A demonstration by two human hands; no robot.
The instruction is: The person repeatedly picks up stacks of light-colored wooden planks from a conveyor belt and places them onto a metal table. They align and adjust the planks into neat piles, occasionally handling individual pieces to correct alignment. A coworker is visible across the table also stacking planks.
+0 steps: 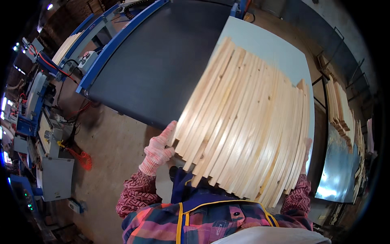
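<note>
A wide layer of pale wooden strips (243, 122) lies side by side in front of me, their near ends uneven and overhanging toward my body. My left hand (158, 149), in a pink-and-white knit glove, grips the left edge near the front corner, its index finger stretched along the outermost strip. At the opposite edge my right hand (307, 148) presses against the side of the strips; most of its fingers are hidden behind the wood. Under the strips is a pale grey-green tabletop (264, 38), seen at the far end and along the right side.
A dark conveyor belt (150, 61) with a blue frame (118, 40) adjoins the table on the left. More wooden strips (341, 107) rest on a shiny metal surface (337, 171) at the right. Machinery, a grey cabinet (57, 179) and an orange coiled hose (83, 159) stand far left.
</note>
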